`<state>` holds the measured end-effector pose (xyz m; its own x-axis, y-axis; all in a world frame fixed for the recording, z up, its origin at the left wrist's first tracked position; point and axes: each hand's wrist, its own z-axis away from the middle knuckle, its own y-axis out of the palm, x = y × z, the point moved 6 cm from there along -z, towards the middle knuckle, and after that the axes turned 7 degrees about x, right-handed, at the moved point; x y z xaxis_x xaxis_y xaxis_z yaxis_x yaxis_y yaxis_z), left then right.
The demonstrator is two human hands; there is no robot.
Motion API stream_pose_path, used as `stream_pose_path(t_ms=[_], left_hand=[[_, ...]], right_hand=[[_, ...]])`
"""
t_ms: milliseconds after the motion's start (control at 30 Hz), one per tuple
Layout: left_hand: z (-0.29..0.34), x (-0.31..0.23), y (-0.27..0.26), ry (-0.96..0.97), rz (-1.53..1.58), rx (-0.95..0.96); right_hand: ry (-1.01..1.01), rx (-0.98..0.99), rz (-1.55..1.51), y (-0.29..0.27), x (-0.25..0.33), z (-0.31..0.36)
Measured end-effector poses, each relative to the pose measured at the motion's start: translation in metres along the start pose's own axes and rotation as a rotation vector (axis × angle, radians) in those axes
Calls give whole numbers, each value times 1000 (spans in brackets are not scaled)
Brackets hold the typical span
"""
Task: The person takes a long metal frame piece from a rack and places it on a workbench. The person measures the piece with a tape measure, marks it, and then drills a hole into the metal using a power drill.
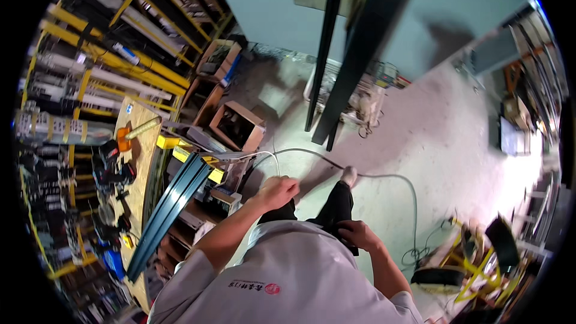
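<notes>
My left hand [279,191] is closed in front of my body. A thin white cord or strip [267,152] arcs from the bench side down to it and seems to be pinched in the fingers. My right hand [359,236] is beside my right thigh, its fingers curled against something dark. Whether that is my black trousers [337,207] or a separate object I cannot tell. To the left, dark grooved metal profiles [170,211] lie slanted across yellow supports [182,153] at the edge of a wooden workbench [140,171].
An orange-headed mallet [124,138] and power tools [113,165] lie on the bench. Racks of long profiles [90,78] fill the left. Tall black profiles [355,54] lean ahead. A grey hose [384,175] crosses the floor. Yellow-framed equipment [477,270] stands at the right; an open cardboard box [239,125] sits ahead.
</notes>
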<state>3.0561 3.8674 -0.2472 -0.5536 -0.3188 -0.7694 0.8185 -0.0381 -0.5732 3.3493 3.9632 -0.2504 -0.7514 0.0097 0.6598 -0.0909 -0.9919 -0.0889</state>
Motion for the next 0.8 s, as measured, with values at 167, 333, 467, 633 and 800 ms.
stream_pose_path(t_ms=[167, 333, 467, 633, 800], left_hand=[[230, 207, 167, -669, -396, 106], [410, 35, 253, -1842, 257, 229], [356, -137, 391, -1931, 705, 209], [242, -160, 326, -2026, 613, 227], [234, -116, 320, -1721, 324, 309]], right_hand=[[-22, -64, -92, -148, -109, -170], [23, -314, -34, -342, -324, -411], [115, -215, 558, -393, -255, -496], [135, 2, 417, -419, -284, -590], [-97, -135, 265, -403, -309, -604]])
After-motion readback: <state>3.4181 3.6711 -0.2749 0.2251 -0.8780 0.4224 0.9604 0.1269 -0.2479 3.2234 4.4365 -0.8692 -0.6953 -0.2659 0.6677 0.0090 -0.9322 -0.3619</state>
